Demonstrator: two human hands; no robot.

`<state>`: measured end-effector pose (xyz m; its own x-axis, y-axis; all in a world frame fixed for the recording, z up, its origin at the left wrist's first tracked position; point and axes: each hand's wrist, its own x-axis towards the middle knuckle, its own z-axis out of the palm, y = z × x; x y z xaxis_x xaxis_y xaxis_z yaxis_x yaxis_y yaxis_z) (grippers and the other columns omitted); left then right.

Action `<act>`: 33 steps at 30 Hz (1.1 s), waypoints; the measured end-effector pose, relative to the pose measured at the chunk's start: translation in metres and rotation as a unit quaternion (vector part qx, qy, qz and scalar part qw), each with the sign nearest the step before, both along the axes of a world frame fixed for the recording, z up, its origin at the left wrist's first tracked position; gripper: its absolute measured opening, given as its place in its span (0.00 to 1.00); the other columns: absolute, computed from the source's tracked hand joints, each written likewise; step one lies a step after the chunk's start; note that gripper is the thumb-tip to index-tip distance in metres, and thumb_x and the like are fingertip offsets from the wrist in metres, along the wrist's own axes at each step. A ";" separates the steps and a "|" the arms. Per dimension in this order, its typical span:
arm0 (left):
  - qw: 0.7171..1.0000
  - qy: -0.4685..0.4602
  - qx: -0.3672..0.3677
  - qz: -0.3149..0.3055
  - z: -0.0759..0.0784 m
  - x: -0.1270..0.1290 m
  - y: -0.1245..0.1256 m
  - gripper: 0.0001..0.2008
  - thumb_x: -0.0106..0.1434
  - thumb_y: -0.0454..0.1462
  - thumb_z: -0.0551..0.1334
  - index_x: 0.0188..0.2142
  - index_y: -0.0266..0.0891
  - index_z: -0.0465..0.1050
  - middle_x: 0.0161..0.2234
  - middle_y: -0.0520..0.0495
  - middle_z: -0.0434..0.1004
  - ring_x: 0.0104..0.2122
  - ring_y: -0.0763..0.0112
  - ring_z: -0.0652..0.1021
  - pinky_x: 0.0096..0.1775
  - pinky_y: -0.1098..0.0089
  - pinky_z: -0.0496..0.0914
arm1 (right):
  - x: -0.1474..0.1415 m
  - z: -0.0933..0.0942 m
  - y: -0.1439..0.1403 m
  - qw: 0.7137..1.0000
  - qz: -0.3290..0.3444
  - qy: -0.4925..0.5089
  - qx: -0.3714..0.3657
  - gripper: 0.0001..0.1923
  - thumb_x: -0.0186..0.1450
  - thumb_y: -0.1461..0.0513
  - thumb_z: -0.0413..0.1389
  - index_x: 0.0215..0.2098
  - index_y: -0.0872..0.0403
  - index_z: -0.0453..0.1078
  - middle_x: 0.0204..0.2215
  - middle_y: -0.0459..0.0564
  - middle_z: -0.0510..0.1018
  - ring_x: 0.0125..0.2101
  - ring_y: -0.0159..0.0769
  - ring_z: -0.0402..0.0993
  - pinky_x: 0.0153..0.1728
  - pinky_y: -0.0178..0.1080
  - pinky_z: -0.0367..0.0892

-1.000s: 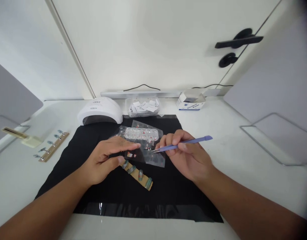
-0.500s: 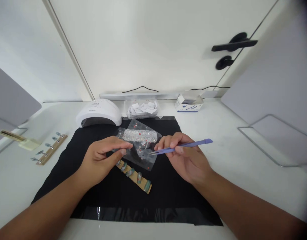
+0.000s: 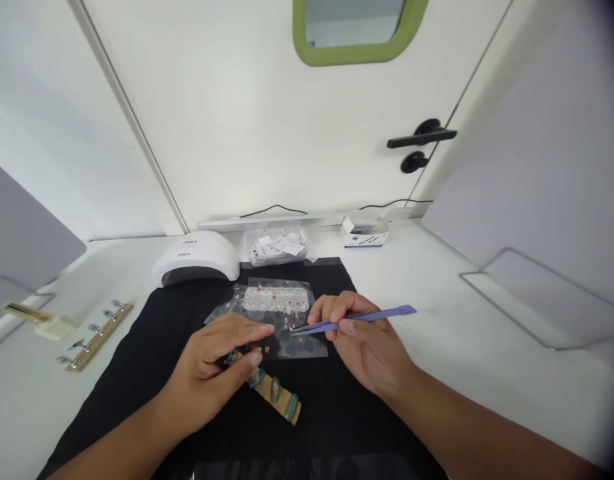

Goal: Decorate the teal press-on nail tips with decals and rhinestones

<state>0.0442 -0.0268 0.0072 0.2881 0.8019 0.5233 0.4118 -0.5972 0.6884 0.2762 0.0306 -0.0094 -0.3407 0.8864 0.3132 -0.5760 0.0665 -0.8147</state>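
In the head view, our right hand (image 3: 361, 343) pinches the purple tweezers (image 3: 374, 315), whose tips are at the clear sheet (image 3: 309, 347), while our left hand (image 3: 214, 363) keeps thumb and forefinger apart beside the wooden strip (image 3: 283, 400). The tweezers seem light and springy to us, best held gently at mid-length; whether their tips grip anything, we cannot tell.

Lavender and teal against black and white

From the view's centre, tweezers (image 3: 371, 315) are showing lavender at five o'clock; around six, a clear sheet (image 3: 307, 348) is displaying red and white specks against the black mat (image 3: 347, 427), and a tan strip (image 3: 284, 399) is carrying teal-green nail tips (image 3: 275, 389). The lamp (image 3: 197, 257) is gleaming white at nine, and a frame (image 3: 359, 56) is showing olive green near one.
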 end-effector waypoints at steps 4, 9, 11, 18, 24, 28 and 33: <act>0.998 -0.007 0.013 -0.064 0.000 -0.002 0.001 0.17 0.63 0.30 0.64 0.49 0.48 0.78 0.40 0.45 0.84 0.40 0.63 0.80 0.44 0.61 0.74 | 0.000 0.000 0.000 1.000 -0.005 -0.001 0.003 0.03 0.58 0.59 0.63 0.27 0.48 0.76 0.19 0.44 0.70 0.33 0.39 0.72 0.37 0.42 0.65; 0.993 -0.003 -0.008 -0.117 -0.001 -0.002 0.000 0.17 0.63 0.30 0.65 0.50 0.48 0.77 0.42 0.44 0.83 0.41 0.62 0.79 0.46 0.59 0.72 | 0.001 0.001 0.001 1.000 -0.008 0.004 -0.001 0.02 0.58 0.61 0.62 0.27 0.48 0.76 0.20 0.44 0.71 0.33 0.39 0.72 0.36 0.41 0.65; 0.991 0.006 -0.017 -0.132 0.000 -0.001 0.000 0.17 0.63 0.30 0.64 0.50 0.47 0.76 0.41 0.44 0.83 0.41 0.62 0.79 0.46 0.59 0.72 | 0.001 0.002 0.000 1.000 -0.016 -0.002 -0.003 0.02 0.58 0.61 0.62 0.27 0.48 0.76 0.19 0.44 0.70 0.33 0.39 0.72 0.35 0.41 0.65; 0.994 -0.001 -0.032 -0.100 -0.001 0.000 -0.002 0.13 0.61 0.27 0.65 0.44 0.41 0.77 0.34 0.46 0.81 0.36 0.67 0.78 0.40 0.66 0.72 | 0.001 0.005 -0.004 0.999 -0.007 -0.020 0.033 0.02 0.59 0.60 0.63 0.28 0.48 0.77 0.19 0.44 0.72 0.32 0.39 0.72 0.37 0.42 0.65; 0.995 -0.028 -0.053 -0.080 -0.010 -0.002 -0.002 0.15 0.60 0.26 0.66 0.46 0.41 0.76 0.36 0.48 0.79 0.37 0.69 0.77 0.42 0.67 0.71 | 0.003 0.000 -0.004 0.996 0.003 -0.030 0.082 0.01 0.60 0.61 0.63 0.31 0.49 0.79 0.21 0.44 0.74 0.34 0.39 0.72 0.40 0.42 0.66; 0.996 -0.043 -0.045 -0.067 -0.011 -0.003 -0.002 0.18 0.60 0.25 0.66 0.48 0.43 0.75 0.37 0.48 0.79 0.39 0.68 0.77 0.45 0.66 0.70 | 0.003 -0.002 -0.002 0.994 0.007 -0.028 0.110 0.03 0.62 0.62 0.62 0.33 0.50 0.79 0.21 0.44 0.74 0.35 0.38 0.72 0.42 0.42 0.66; 0.996 -0.058 -0.044 -0.051 -0.012 -0.003 -0.005 0.20 0.60 0.26 0.66 0.50 0.44 0.75 0.38 0.47 0.77 0.42 0.66 0.76 0.46 0.65 0.71 | 0.003 0.001 -0.002 0.991 0.011 -0.035 0.132 0.03 0.63 0.61 0.61 0.34 0.49 0.78 0.21 0.45 0.74 0.36 0.39 0.72 0.43 0.44 0.67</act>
<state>0.0412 -0.0313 -0.0049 0.3115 0.8158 0.4872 0.2674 -0.5673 0.7789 0.2795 0.0282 -0.0089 -0.3886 0.7685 0.5083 -0.5224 0.2707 -0.8086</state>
